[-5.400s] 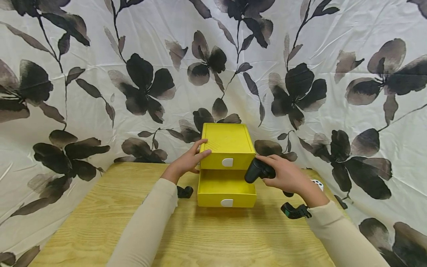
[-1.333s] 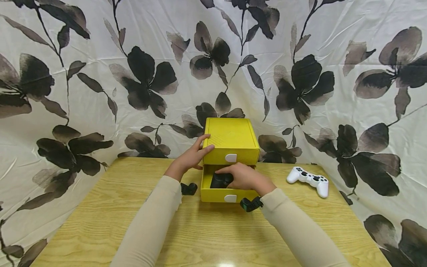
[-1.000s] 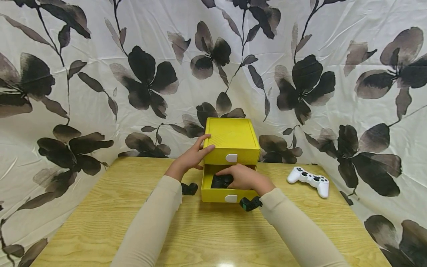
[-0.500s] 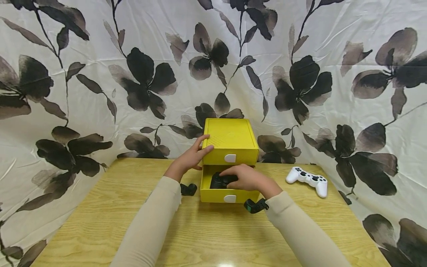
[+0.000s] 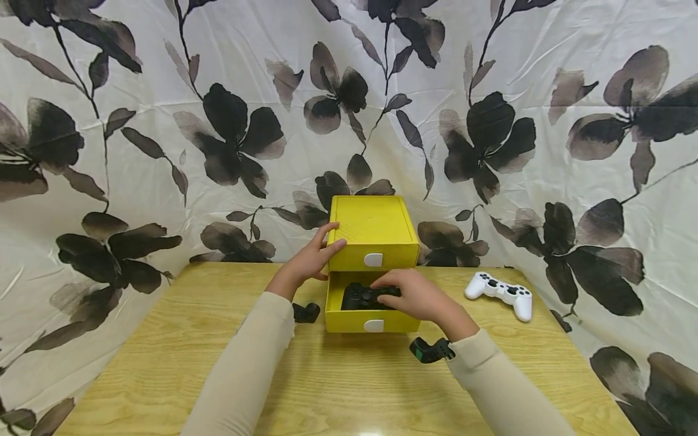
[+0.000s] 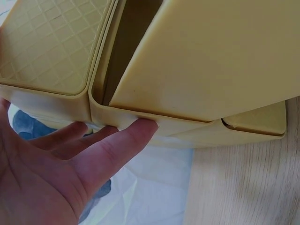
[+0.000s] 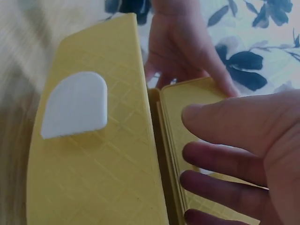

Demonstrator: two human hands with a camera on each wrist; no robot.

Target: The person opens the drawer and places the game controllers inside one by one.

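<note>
A yellow two-drawer box (image 5: 373, 221) stands at the back middle, its lower drawer (image 5: 349, 321) pulled out and its upper drawer closed. Inside the lower drawer lies a black game controller (image 5: 360, 297). My right hand (image 5: 422, 297) is over the drawer's right part, fingers at the controller's right side; in the right wrist view the same hand (image 7: 243, 159) has its fingers apart with nothing between them. My left hand (image 5: 304, 264) rests on the box's left side, and in the left wrist view its fingers (image 6: 136, 133) touch the yellow side wall.
On the wooden table (image 5: 349, 387), a white game controller (image 5: 498, 293) lies to the right of the box. A floral cloth (image 5: 294, 151) hangs behind the table. Black wrist devices show near both sleeves.
The black controller went from my right hand beside the box into the lower drawer. My right hand has let go and shifted slightly right. The left hand stays on the box.
</note>
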